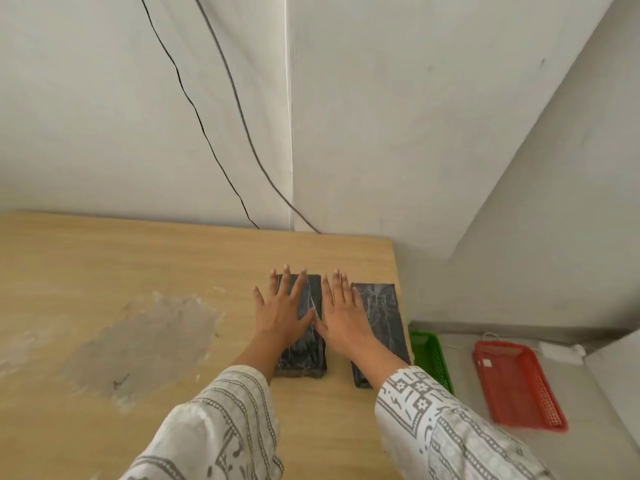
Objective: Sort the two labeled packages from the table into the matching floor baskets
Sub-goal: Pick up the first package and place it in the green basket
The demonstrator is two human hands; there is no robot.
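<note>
Two dark, shiny wrapped packages lie side by side near the right end of the wooden table (pixel 104 271). My left hand (pixel 282 313) rests flat with spread fingers on the left package (pixel 304 355). My right hand (pixel 346 317) lies flat over the gap and the inner edge of the right package (pixel 382 317). Neither hand grips anything. No labels show on the packages. On the floor to the right stand a green basket (pixel 431 358), partly hidden by the table edge, and a red basket (pixel 516 382).
A grey worn patch (pixel 145 344) marks the tabletop on the left. Two black cables (pixel 221 140) run down the white wall behind the table. A white charger or plug (pixel 557 351) lies on the floor beyond the red basket.
</note>
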